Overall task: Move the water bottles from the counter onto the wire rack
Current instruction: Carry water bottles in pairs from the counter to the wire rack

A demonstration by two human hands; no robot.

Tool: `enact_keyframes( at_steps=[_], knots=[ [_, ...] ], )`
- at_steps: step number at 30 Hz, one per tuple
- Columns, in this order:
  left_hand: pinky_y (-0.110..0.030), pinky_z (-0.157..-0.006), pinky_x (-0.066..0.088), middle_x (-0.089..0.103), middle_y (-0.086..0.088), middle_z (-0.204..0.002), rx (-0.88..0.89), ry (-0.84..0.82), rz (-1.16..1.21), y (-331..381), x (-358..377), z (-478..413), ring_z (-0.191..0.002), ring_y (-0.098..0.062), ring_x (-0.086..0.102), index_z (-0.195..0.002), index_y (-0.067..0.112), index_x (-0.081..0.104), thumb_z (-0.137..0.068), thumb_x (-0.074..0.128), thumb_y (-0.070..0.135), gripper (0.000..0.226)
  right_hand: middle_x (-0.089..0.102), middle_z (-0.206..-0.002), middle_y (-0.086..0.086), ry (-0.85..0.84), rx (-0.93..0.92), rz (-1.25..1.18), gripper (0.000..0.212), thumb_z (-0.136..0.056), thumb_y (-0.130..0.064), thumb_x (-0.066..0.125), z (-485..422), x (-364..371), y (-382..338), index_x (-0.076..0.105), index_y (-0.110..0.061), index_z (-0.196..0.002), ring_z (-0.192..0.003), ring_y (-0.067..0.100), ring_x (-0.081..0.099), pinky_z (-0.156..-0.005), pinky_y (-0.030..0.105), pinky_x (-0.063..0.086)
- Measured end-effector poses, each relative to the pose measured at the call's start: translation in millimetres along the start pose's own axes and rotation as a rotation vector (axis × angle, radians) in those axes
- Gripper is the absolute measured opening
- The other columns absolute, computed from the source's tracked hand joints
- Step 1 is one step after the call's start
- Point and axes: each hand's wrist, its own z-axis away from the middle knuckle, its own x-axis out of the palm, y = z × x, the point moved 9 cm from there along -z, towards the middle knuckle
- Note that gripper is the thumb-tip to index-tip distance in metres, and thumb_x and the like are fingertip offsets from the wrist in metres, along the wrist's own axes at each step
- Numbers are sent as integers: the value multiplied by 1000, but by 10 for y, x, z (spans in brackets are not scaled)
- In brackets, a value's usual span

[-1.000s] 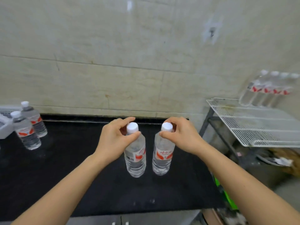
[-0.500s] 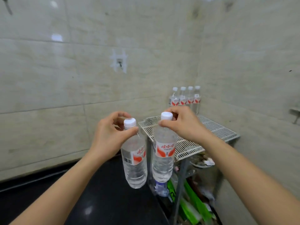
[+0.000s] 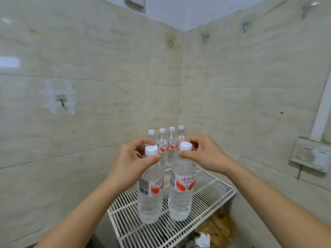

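Two bare arms reach forward into a tiled corner. The left hand [image 3: 132, 158] pinches the neck of the left bottle [image 3: 150, 199] just under its white cap [image 3: 151, 150], thumb on the near side and curled fingers on the far side. The right hand [image 3: 202, 154] pinches the right bottle [image 3: 180, 194] the same way, thumb and fingers closed round the neck below its cap [image 3: 186, 146]. Both clear water bottles hang upright, side by side and slightly apart, red-and-white labels facing the viewer. They are over the near half of the white wire rack [image 3: 211, 190]; whether their bases touch the wire cannot be told. At the far end of the rack, against the wall corner, a row of four bottles [image 3: 162, 138] stands upright, partly hidden behind the hands.
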Motion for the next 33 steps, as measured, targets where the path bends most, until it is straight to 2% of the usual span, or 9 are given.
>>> enact_keyframes(
  at_steps=[6,9,12,16,18,21,25,29,33],
  knots=[
    [-12,-53,46,68,3,-72,-19,-57,-60,-252,820,-618,-57,5,58,-89,28,65,-73,78,14,25,56,-64,-5,-4,55,93,14,-74,-19,78,-527,-412,799,67,-10,-73,-57,5,47,-57,27,39],
    [-16,-62,52,70,8,-80,-40,-50,-120,-450,1199,-873,-66,5,61,-98,32,66,-74,76,23,28,57,-68,-3,-15,46,154,16,-75,-21,77,-801,-571,1198,67,-9,-78,-60,9,48,-57,27,38],
    [-31,-74,57,72,14,-90,-71,-29,-200,-624,1528,-1118,-82,-3,66,-108,29,68,-73,74,31,36,63,-73,5,-41,34,209,18,-74,-22,76,-1086,-646,1585,68,-7,-81,-64,13,52,-59,30,40],
    [-33,-78,57,64,22,-80,-106,5,-275,-759,1863,-1446,-81,-2,63,-111,26,67,-76,74,24,36,64,-75,9,-53,40,216,24,-72,-26,74,-1475,-697,2074,65,-5,-79,-64,16,51,-59,31,39],
    [-31,-82,55,64,21,-93,-132,7,-300,-849,1985,-1606,-88,-2,62,-119,24,63,-77,74,26,43,61,-72,6,-63,36,211,27,-70,-29,73,-1660,-697,2264,62,-4,-78,-63,17,50,-58,32,39],
    [-30,-87,52,67,7,-114,-172,14,-336,-998,2126,-1832,-98,-7,61,-125,22,59,-77,73,30,51,63,-73,1,-81,19,224,24,-70,-31,71,-1911,-664,2433,63,-9,-77,-67,22,59,-59,38,47],
    [-26,-85,48,67,1,-116,-200,8,-388,-1096,2246,-2070,-100,-11,59,-126,19,58,-79,73,26,50,62,-82,2,-116,27,242,21,-70,-35,68,-2159,-546,2570,61,-17,-78,-75,22,62,-64,41,52],
    [-21,-81,44,65,0,-119,-229,-25,-419,-1205,2332,-2212,-102,-9,57,-126,20,57,-80,73,23,49,60,-87,5,-174,36,313,19,-77,-34,65,-2319,-377,2681,52,-23,-68,-73,24,61,-55,32,43],
    [-15,-73,40,65,0,-113,-246,-44,-402,-1285,2395,-2310,-98,-9,56,-127,17,57,-81,71,19,48,59,-89,8,-181,46,328,25,-78,-33,65,-2437,-284,2792,46,-25,-64,-73,26,61,-53,30,39]
  ],
)
